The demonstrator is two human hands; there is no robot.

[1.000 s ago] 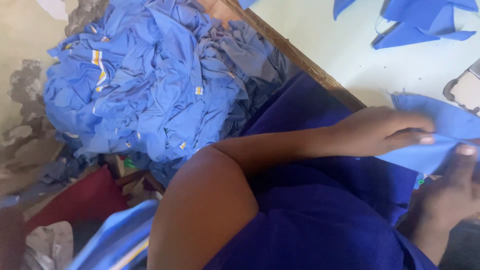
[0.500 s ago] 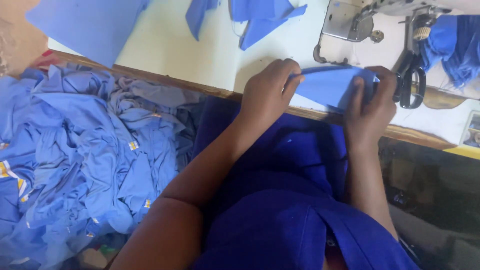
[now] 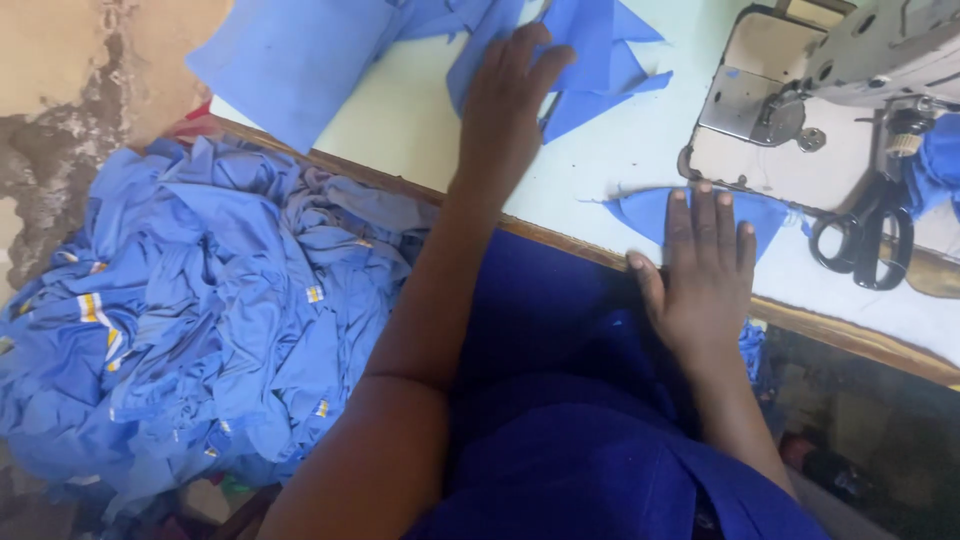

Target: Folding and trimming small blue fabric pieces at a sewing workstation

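Note:
My left hand [image 3: 507,105] reaches across the pale table [image 3: 420,120] and lies flat, fingers spread, on a heap of small blue cut fabric pieces [image 3: 590,60]. My right hand [image 3: 703,268] presses flat on one small blue fabric piece [image 3: 640,208] at the table's near edge, just in front of the sewing machine's base [image 3: 770,120]. Neither hand grips anything.
Black scissors [image 3: 866,240] lie right of my right hand. A large blue cloth panel [image 3: 300,60] hangs over the table's far left. A big pile of blue garments [image 3: 200,310] with yellow-striped labels sits to my left, below the table. More blue cloth [image 3: 935,165] is by the machine's needle.
My left hand let go of the small piece and reached forward onto the heap of cut pieces. My right hand stays flat on the small piece. The camera view shifted right.

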